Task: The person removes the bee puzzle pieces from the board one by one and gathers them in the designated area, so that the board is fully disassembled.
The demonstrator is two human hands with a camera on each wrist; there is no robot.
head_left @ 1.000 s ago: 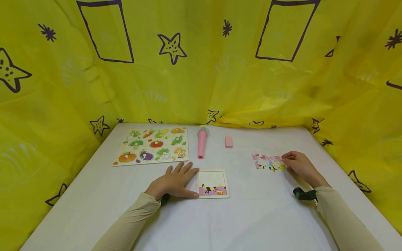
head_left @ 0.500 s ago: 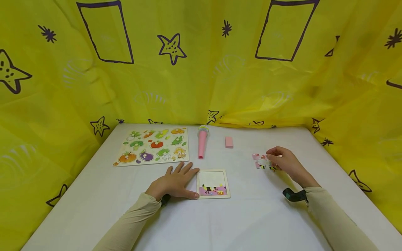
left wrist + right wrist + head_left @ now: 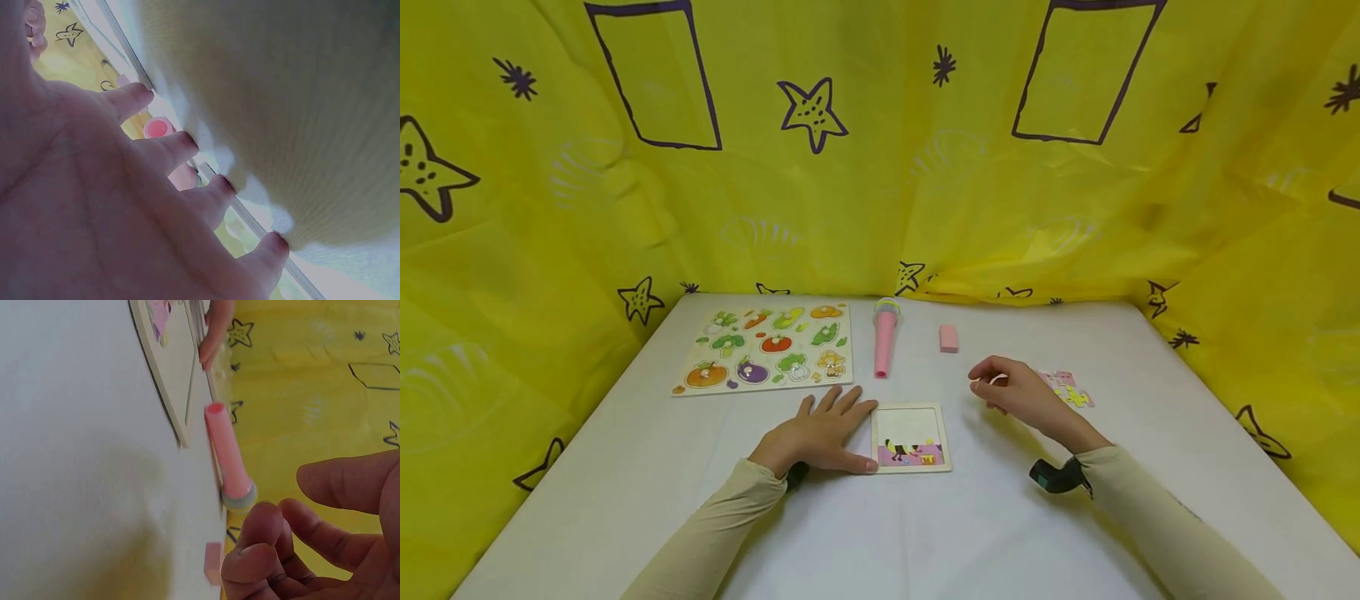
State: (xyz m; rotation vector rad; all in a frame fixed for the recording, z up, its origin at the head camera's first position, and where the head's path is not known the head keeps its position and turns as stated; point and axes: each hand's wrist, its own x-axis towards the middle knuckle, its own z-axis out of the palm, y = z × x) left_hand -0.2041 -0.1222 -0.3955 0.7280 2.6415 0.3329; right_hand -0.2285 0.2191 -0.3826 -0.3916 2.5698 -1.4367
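Observation:
My left hand [image 3: 820,433] lies flat with fingers spread at the left edge of a small square puzzle frame [image 3: 947,433]. Its thumb rests on the frame's lower left corner. Pink picture pieces with a striped bee fill the frame's lower part. To the right of the frame, my right hand [image 3: 1015,396] hovers with loosely bent fingers. In the right wrist view, a gap shows between its thumb [image 3: 344,481] and index finger, and no object is visible there. Loose jigsaw pieces [image 3: 1075,396] lie behind the right hand, partly hidden by it.
A board of vegetable pieces [image 3: 767,350] lies at the back left. Beside it are a pink toy microphone [image 3: 884,337] and a pink block [image 3: 949,338]. A yellow patterned curtain [image 3: 880,183] surrounds the white table [image 3: 970,533].
My right hand has moved left across the loose pieces, uncovering those on the right and covering those on the left. The left hand stays in place beside the frame.

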